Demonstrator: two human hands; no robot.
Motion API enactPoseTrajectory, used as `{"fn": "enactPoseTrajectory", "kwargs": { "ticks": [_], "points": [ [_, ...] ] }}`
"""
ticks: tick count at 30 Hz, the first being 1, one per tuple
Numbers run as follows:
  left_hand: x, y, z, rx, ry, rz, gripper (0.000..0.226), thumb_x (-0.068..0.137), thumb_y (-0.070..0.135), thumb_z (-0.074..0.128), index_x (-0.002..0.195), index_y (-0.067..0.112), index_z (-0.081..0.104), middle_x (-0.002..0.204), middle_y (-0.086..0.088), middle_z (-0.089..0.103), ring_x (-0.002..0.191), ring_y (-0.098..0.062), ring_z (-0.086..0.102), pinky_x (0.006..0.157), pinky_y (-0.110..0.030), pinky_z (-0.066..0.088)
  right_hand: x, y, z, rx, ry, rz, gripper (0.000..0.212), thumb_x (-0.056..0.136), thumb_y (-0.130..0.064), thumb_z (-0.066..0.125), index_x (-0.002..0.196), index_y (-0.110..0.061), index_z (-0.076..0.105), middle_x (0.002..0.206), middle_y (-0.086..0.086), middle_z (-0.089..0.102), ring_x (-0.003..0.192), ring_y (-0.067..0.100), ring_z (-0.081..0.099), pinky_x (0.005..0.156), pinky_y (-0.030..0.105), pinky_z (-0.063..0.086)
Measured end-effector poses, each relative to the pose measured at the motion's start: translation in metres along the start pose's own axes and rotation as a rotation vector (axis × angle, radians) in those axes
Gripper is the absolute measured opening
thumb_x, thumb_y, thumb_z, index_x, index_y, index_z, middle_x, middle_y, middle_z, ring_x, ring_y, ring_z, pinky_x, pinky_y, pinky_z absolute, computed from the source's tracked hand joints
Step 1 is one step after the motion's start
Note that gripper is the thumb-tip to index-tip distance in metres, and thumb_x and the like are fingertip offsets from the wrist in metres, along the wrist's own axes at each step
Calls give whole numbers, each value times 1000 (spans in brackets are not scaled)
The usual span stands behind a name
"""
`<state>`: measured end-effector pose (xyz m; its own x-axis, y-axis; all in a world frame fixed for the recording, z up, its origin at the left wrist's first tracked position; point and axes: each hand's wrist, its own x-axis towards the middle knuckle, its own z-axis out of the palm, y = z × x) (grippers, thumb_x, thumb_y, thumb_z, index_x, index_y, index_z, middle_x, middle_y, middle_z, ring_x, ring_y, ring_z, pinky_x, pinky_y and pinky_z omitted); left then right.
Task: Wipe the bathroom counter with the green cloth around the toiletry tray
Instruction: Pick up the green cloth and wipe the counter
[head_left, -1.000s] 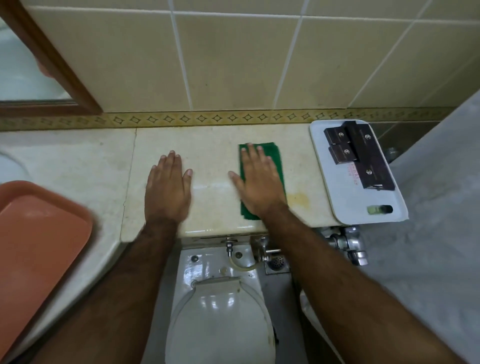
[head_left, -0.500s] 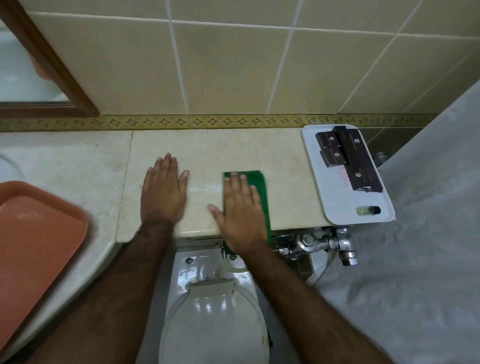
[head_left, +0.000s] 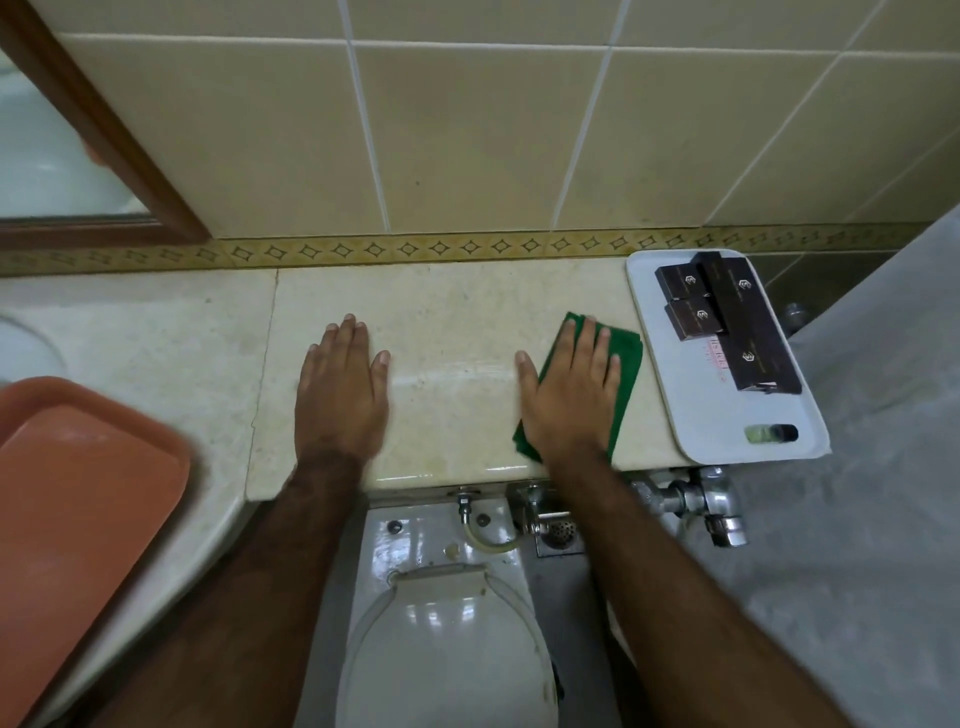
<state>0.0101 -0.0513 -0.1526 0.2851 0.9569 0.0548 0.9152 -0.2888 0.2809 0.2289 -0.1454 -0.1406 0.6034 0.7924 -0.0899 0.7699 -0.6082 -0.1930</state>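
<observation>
Cream marble surface (head_left: 447, 312) beneath beige wall tiles gleams wet near its front edge as the right hand (head_left: 569, 387), fingers flat, presses the folded green cloth (head_left: 626, 358) just beside the white plastic toiletry tray (head_left: 696, 426) at the right end. Left hand (head_left: 340, 392) rests flat, empty. Dark brown boxes (head_left: 727, 317) and a small green bottle (head_left: 770, 432) fill the tray; the left stretch looks unwiped.

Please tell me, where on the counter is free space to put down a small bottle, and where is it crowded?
Bare counter lies between the left hand and the right hand, back to the patterned border. Another free patch lies left of the left hand, up to the orange tray. It is crowded at the right: the green cloth nearly meets the white toiletry tray, which holds dark boxes.
</observation>
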Motion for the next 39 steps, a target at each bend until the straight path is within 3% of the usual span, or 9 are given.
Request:
{"fn": "enactPoseTrajectory", "kwargs": {
  "ticks": [5,9,14,17,23,30,39],
  "points": [
    [1,-1,2,-6,4,-3,59,109,42,23,158,11,35,165,-7,35,154,-24,28,127,-43,19,63,-31,-5,-23,-78,-141,81,107,-62,17,167,-10,4,177,12,2,163,30,-1,132,50,4],
    [0,-1,1,-17,3,-9,58,109,42,23,158,11,34,166,-6,34,154,-23,27,127,-43,18,43,-29,-2,-19,-79,-234,82,105,-64,18,168,-12,6,177,9,1,164,27,-1,132,49,3],
    [-1,2,-1,-27,-8,-8,58,110,40,24,159,10,33,166,-7,32,155,-23,26,127,-44,18,-13,-7,6,17,36,80,87,103,-69,18,167,-10,11,176,13,7,163,30,5,131,52,7],
    [-1,2,-3,-26,1,-3,58,109,40,25,158,10,34,165,-8,34,154,-24,27,127,-44,19,7,-17,5,20,22,88,88,103,-68,19,167,-8,8,176,14,6,163,31,4,131,52,7],
    [1,2,0,-24,18,0,57,110,39,26,158,9,35,165,-8,35,154,-24,28,127,-43,18,65,-70,8,-47,-79,-285,83,105,-65,16,167,-12,4,177,10,0,163,28,-2,131,52,4],
    [0,-3,0,-236,35,-25,65,107,46,19,156,9,40,165,-6,36,155,-20,25,128,-39,14,-12,-92,24,-57,-125,-673,80,105,-61,23,168,-14,8,177,9,6,164,27,4,131,51,7],
    [-2,-6,-3,-334,46,-59,66,106,47,16,152,9,45,162,-8,41,153,-21,29,128,-38,15,-39,-81,21,-16,-120,-759,77,106,-57,31,167,-12,16,177,7,12,163,23,7,131,48,10]
  ]
}}
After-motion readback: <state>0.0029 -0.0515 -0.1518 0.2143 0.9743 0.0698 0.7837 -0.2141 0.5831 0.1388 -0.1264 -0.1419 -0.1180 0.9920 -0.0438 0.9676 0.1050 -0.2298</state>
